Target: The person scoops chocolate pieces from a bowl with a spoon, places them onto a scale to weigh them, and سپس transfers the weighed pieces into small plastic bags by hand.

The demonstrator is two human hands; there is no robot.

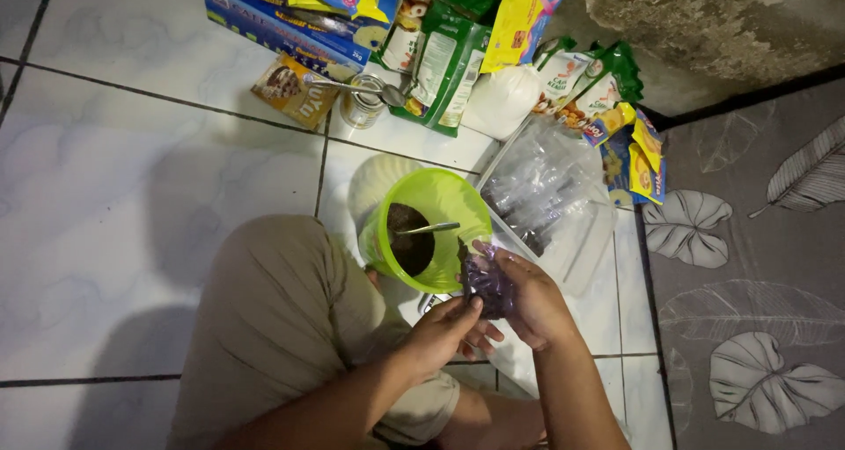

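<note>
Both hands worked just below the lime-green round plastic bowl (429,230), which stood on the white tiled floor (132,195) beside the person's bent knee. The right hand (532,302) had its grip closed around a small clear plastic pouch of dark filling (487,281), held touching the bowl's near rim. The left hand (447,329) pinched the pouch's lower end with a narrow grip. Inside the bowl lay a dark mixture and a metal spoon (429,228). Right of the bowl lay a heap of clear plastic bags (546,181); beyond it, an open metal can (363,100) and colourful food packets (440,58).
</note>
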